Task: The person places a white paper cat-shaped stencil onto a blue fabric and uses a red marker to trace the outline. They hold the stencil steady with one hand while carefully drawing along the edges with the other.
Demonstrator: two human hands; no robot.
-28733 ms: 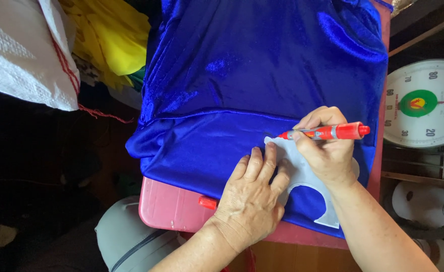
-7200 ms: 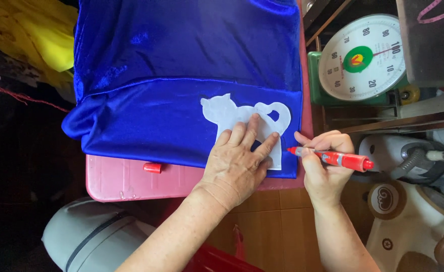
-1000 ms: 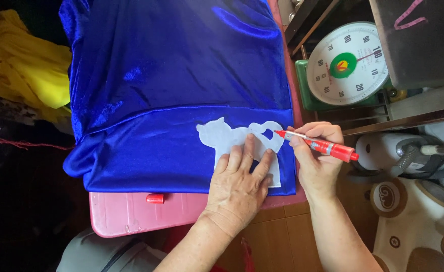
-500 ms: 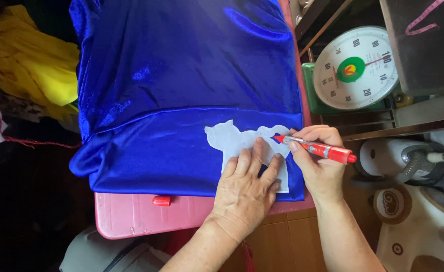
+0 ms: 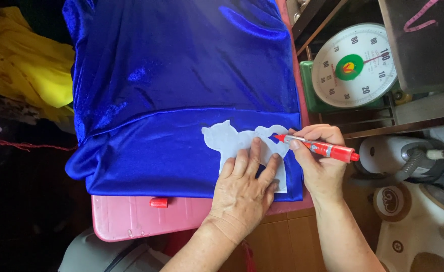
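While the blue fabric (image 5: 181, 100) is lying folded over the pink table (image 5: 126, 221), we are taking the pale animal-shaped template (image 5: 227, 141) as our landmark. Far to its left, yellow cloth (image 5: 25, 65) is resting in a heap. Upon the template's lower part, our left hand (image 5: 242, 191) is lying open, fingers spread and flat, gripping nothing; it seems to be keeping the paper from sliding on the slippery cloth. At the template's right edge, our right hand (image 5: 317, 161) is pinching a red marker (image 5: 317, 147), its tip touching the outline. Further right, above the template, a dial scale (image 5: 355, 65) is standing.
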